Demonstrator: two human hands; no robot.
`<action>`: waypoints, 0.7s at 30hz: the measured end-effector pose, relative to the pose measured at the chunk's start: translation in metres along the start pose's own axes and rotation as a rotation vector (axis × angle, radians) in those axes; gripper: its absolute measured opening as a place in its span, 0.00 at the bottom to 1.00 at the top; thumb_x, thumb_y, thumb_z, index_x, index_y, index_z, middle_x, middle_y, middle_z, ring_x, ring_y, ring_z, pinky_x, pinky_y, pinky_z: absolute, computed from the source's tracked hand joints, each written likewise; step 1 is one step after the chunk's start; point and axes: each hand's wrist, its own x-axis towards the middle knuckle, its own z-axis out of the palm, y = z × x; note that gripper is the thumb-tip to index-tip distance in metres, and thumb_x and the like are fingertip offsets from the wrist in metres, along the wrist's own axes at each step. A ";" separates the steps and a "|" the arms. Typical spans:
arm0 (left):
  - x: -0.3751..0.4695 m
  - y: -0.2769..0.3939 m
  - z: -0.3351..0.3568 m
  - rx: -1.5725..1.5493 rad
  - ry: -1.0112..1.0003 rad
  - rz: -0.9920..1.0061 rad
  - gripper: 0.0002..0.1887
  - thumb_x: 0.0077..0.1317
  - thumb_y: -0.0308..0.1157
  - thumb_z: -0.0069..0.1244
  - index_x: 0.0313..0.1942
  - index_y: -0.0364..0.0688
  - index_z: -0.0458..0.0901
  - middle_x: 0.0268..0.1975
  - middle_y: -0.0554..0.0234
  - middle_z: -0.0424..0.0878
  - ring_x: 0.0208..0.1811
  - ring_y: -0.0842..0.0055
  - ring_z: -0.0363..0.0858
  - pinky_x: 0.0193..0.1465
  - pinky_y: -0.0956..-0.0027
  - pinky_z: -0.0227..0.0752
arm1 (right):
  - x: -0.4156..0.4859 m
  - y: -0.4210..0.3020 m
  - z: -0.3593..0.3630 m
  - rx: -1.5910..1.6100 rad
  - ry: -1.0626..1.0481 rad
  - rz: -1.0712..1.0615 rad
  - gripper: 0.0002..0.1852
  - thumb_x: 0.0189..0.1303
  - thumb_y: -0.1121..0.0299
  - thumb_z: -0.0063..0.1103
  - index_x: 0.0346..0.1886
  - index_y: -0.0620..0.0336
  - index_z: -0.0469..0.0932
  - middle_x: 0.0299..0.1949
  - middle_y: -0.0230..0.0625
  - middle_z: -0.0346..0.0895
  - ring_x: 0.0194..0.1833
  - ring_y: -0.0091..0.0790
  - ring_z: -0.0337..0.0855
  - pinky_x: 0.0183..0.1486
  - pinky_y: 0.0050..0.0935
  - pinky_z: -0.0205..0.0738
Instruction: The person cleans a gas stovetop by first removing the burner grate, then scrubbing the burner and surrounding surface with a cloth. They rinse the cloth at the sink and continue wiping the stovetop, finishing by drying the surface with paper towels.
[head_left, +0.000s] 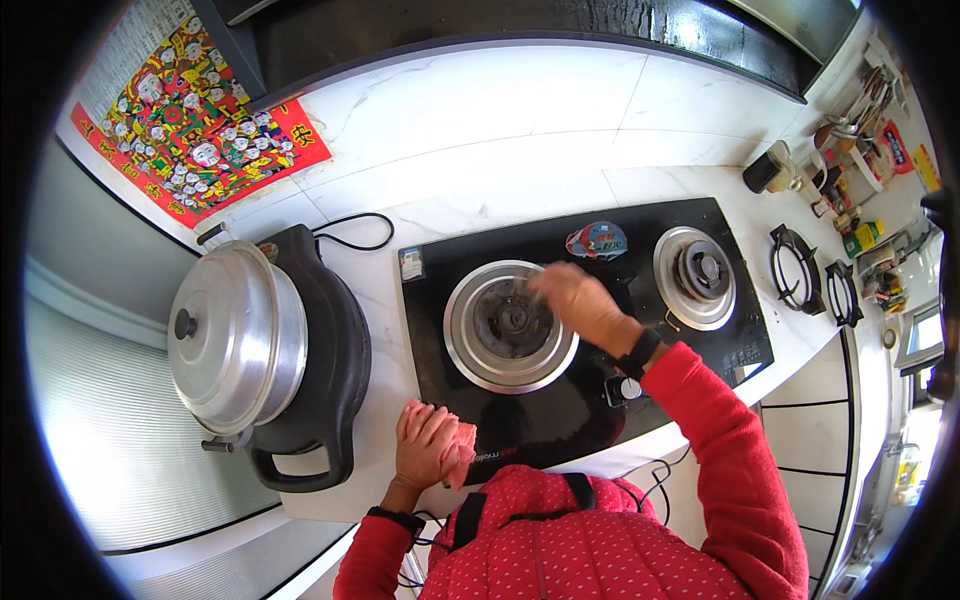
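Observation:
A black glass gas hob (525, 435) lies before me. My right hand (574, 300) is over the right side of the left burner (514, 319), fingers curled around something small and greyish, blurred, which I cannot name. My left hand (427, 442) grips a pink cloth (461, 450) at the hob's front left edge. The right burner (705, 274) stands uncovered to the right of my right hand. A control knob (628, 388) sits below my right wrist.
A lidded aluminium pot (225, 337) stands on a black appliance (337, 375) at the left. Two pan supports (796, 270) lie on the worktop at the right, near jars (772, 166). A black cable (375, 217) loops behind. A range hood (465, 22) hangs above.

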 end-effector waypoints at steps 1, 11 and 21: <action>0.000 0.000 0.000 -0.002 0.001 -0.003 0.23 0.59 0.44 0.53 0.54 0.45 0.84 0.61 0.56 0.80 0.64 0.56 0.74 0.76 0.41 0.53 | 0.000 0.002 0.000 0.075 -0.192 -0.150 0.16 0.57 0.77 0.59 0.49 0.56 0.83 0.51 0.40 0.81 0.53 0.46 0.83 0.52 0.36 0.83; -0.001 -0.001 0.001 0.012 -0.001 -0.016 0.23 0.59 0.45 0.55 0.54 0.46 0.84 0.62 0.57 0.79 0.65 0.57 0.73 0.76 0.41 0.52 | 0.040 0.010 0.006 0.053 -0.069 -0.021 0.15 0.56 0.78 0.58 0.48 0.56 0.83 0.51 0.36 0.79 0.55 0.40 0.81 0.53 0.36 0.82; -0.001 -0.001 0.000 -0.019 -0.033 -0.049 0.24 0.59 0.45 0.56 0.55 0.47 0.83 0.62 0.58 0.79 0.65 0.58 0.74 0.77 0.42 0.52 | 0.075 0.009 -0.001 -0.096 0.007 -0.013 0.17 0.54 0.80 0.59 0.47 0.53 0.82 0.49 0.36 0.80 0.54 0.41 0.81 0.55 0.37 0.82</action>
